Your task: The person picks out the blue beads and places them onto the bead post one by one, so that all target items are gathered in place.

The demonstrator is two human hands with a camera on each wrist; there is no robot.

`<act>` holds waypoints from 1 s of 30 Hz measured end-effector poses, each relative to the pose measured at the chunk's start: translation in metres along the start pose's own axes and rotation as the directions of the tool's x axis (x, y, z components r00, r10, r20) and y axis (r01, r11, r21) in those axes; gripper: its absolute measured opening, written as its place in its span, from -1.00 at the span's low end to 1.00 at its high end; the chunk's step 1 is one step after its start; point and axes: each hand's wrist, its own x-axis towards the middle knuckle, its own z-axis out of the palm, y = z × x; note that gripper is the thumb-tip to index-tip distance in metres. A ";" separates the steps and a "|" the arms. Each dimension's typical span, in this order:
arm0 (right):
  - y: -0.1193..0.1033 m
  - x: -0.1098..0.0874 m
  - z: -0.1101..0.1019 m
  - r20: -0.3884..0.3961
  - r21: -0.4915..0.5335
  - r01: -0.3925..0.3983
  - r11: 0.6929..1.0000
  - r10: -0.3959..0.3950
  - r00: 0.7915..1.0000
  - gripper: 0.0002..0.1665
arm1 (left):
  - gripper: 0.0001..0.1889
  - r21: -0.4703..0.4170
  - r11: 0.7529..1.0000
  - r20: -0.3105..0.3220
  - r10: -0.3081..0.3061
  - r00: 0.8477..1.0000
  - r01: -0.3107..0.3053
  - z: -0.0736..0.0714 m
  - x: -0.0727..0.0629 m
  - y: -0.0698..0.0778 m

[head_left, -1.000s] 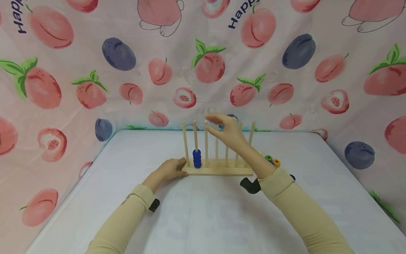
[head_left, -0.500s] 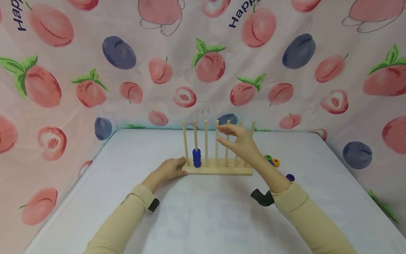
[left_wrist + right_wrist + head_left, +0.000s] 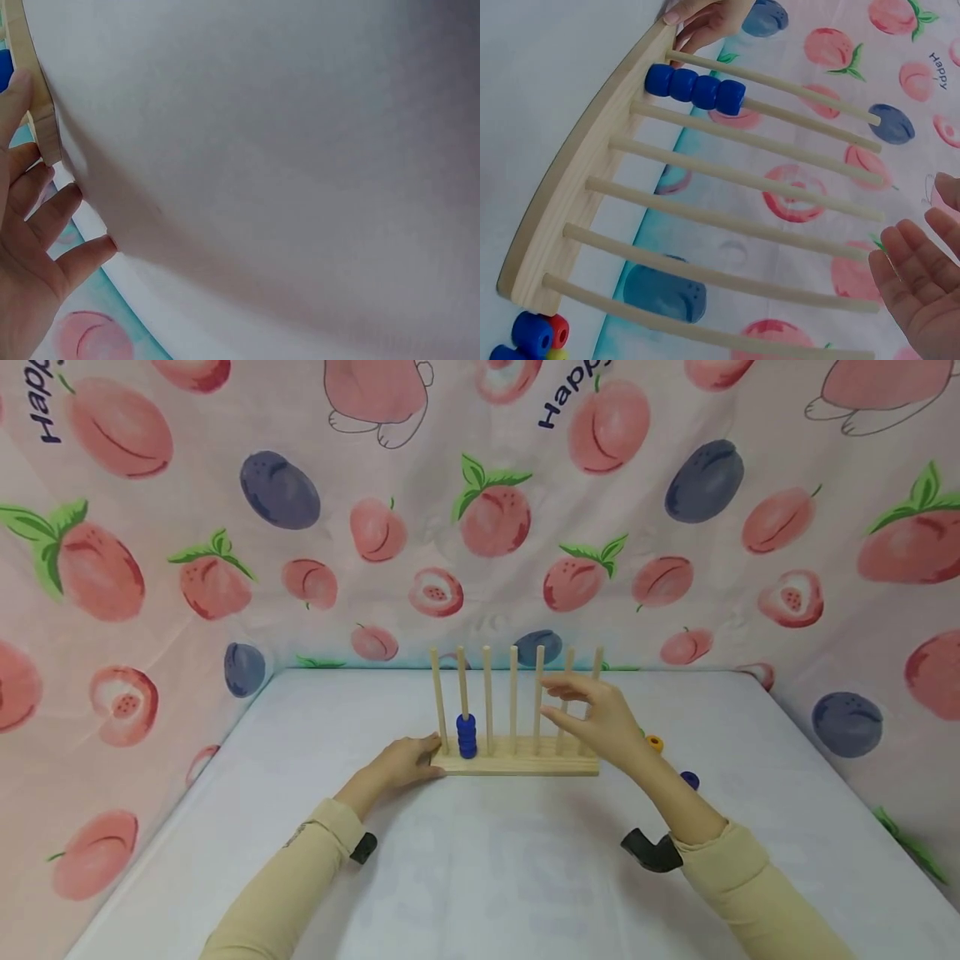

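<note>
A wooden bead stand with several upright pegs sits on the white table. A stack of blue beads is threaded on its second peg from the left. My left hand holds the left end of the base; in the left wrist view its thumb lies on the front of the wood and the other fingers are spread around the end. My right hand is raised near the right-hand pegs, fingers loosely bent and thumb apart. Its palm, in the right wrist view, has nothing in it.
Right of the stand lie loose beads, among them an orange bead and a dark blue bead. The right wrist view has a red bead beside blue ones. A fruit-print cloth hangs behind the table.
My right hand has moved from above the third peg rightward and down toward the right-hand pegs. My left hand and the stand with its blue beads have stayed in place.
</note>
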 end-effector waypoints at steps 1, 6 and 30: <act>0.002 -0.002 -0.001 0.000 -0.005 0.001 1.000 -0.001 1.000 -0.55 | -0.31 0.000 1.000 0.002 0.001 1.000 -0.001 0.000 0.000 0.000; 0.013 -0.012 -0.010 0.035 -0.016 -0.032 0.999 0.032 0.999 -0.57 | -0.31 0.011 1.000 0.009 -0.007 1.000 0.007 0.000 0.001 0.000; 0.097 -0.049 -0.040 0.104 0.055 -0.170 0.984 0.163 0.981 -0.65 | -0.30 0.014 1.000 0.009 0.005 1.000 -0.005 -0.001 0.002 -0.001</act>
